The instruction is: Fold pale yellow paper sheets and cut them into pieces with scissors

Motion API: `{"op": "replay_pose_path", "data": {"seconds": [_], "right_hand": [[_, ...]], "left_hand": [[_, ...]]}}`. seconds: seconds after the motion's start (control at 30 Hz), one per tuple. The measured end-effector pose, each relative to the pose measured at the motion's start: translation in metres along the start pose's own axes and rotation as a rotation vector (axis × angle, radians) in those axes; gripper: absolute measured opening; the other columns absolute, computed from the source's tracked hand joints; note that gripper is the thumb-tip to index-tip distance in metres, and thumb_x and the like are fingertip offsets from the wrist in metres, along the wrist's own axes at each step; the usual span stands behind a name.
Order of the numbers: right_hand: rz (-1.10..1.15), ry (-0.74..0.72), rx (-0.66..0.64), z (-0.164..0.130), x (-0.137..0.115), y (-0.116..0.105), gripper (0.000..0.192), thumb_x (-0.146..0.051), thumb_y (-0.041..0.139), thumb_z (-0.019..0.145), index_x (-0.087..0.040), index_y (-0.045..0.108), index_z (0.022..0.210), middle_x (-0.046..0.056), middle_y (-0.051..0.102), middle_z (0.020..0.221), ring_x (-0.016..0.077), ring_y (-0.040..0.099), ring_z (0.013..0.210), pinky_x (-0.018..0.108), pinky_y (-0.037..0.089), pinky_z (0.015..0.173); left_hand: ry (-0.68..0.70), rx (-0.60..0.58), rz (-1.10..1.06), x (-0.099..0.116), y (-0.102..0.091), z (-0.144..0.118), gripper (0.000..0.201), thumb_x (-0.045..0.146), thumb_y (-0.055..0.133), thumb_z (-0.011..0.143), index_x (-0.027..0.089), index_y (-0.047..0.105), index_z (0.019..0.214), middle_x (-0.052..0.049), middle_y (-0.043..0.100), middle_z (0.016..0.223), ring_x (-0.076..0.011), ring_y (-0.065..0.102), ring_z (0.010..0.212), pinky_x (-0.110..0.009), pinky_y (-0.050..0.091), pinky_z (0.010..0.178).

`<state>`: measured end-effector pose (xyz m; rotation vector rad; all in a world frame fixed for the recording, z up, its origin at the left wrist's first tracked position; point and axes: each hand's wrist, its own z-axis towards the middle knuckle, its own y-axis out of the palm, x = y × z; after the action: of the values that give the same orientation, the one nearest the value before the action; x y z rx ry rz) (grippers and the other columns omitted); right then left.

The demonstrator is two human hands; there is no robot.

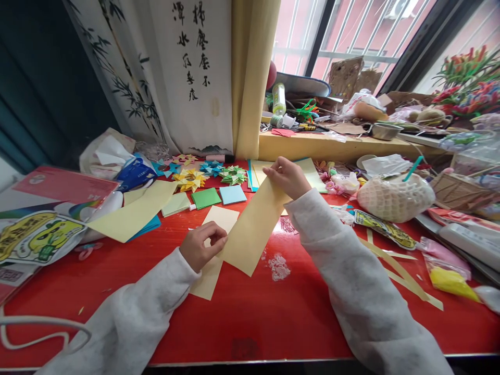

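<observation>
matt yellow paper strip, glossy red table

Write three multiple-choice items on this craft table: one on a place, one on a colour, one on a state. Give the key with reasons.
1. Where does the green square lie?
A. Right beside the blue square
B. On the windowsill
C. Under the left sleeve

2. What colour is the table top?
A. White
B. Red
C. Black

3. How is the long yellow strip held?
A. Lying flat, untouched
B. By one hand only
C. Pinched at both ends, left hand near, right hand far

Key: 1 A, the two squares lie side by side in front of the paper stars; 2 B, glossy red shows all round the sleeves; 3 C, each hand grips one end of the strip.
</observation>
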<state>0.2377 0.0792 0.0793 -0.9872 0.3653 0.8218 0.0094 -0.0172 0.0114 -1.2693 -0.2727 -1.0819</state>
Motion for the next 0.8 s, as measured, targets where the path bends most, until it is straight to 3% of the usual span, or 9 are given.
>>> {"op": "replay_pose_path", "data": {"seconds": [0.3, 0.4, 0.53, 0.67, 0.73, 0.8], "right_hand": [[-0.075, 0.005, 0.268, 0.006, -0.001, -0.043, 0.033, -0.046, 0.054, 0.069, -0.019, 0.037, 0.059, -0.005, 0.036, 0.048, 0.0064, 0.032, 0.046, 0.022, 0.026, 0.045], [-0.049, 0.009, 0.315, 0.005, -0.008, -0.053, 0.035, -0.049, 0.053, 0.069, -0.02, 0.036, 0.061, -0.006, 0.035, 0.047, 0.006, 0.03, 0.044, 0.023, 0.025, 0.043], [-0.017, 0.006, 0.243, -0.003, -0.029, -0.045, 0.033, -0.046, 0.055, 0.069, -0.019, 0.038, 0.06, -0.006, 0.036, 0.047, 0.005, 0.032, 0.042, 0.02, 0.025, 0.042], [0.079, -0.038, 0.099, -0.016, -0.054, -0.026, 0.032, -0.043, 0.056, 0.069, -0.018, 0.038, 0.06, -0.007, 0.039, 0.046, 0.0041, 0.034, 0.042, 0.017, 0.025, 0.04], [0.144, -0.055, 0.023, -0.023, -0.065, -0.019, 0.032, -0.042, 0.056, 0.07, -0.018, 0.037, 0.061, -0.007, 0.04, 0.045, 0.004, 0.035, 0.042, 0.017, 0.025, 0.04], [0.193, -0.05, -0.062, -0.028, -0.075, -0.016, 0.032, -0.043, 0.055, 0.071, -0.019, 0.036, 0.062, -0.007, 0.041, 0.044, 0.0042, 0.036, 0.041, 0.016, 0.025, 0.038]], "left_hand": [[0.105, -0.047, -0.01, -0.004, 0.008, -0.005, 0.009, 0.014, 0.044, 0.073, 0.017, 0.052, 0.07, -0.001, 0.05, 0.067, -0.0095, 0.043, 0.057, -0.023, 0.038, 0.056], [0.071, -0.036, -0.007, -0.009, 0.012, -0.003, 0.008, 0.016, 0.044, 0.074, 0.017, 0.052, 0.073, -0.001, 0.049, 0.068, -0.01, 0.044, 0.058, -0.023, 0.039, 0.056], [-0.088, 0.24, -0.09, -0.014, 0.008, 0.002, 0.024, 0.029, 0.048, 0.076, 0.018, 0.047, 0.097, -0.005, 0.05, 0.093, -0.0123, 0.049, 0.073, -0.026, 0.042, 0.064], [-0.046, 0.473, -0.001, -0.012, -0.001, 0.005, 0.055, 0.039, 0.059, 0.067, 0.019, 0.039, 0.114, -0.008, 0.047, 0.105, -0.0157, 0.047, 0.08, -0.03, 0.042, 0.069], [0.024, 0.512, 0.1, -0.009, -0.004, 0.005, 0.056, 0.041, 0.062, 0.063, 0.018, 0.045, 0.111, -0.008, 0.049, 0.104, -0.0183, 0.046, 0.085, -0.033, 0.04, 0.075], [0.039, 0.389, 0.096, -0.006, -0.007, 0.003, 0.037, 0.043, 0.06, 0.065, 0.018, 0.057, 0.091, -0.006, 0.055, 0.091, -0.0197, 0.048, 0.085, -0.034, 0.039, 0.078]]}}
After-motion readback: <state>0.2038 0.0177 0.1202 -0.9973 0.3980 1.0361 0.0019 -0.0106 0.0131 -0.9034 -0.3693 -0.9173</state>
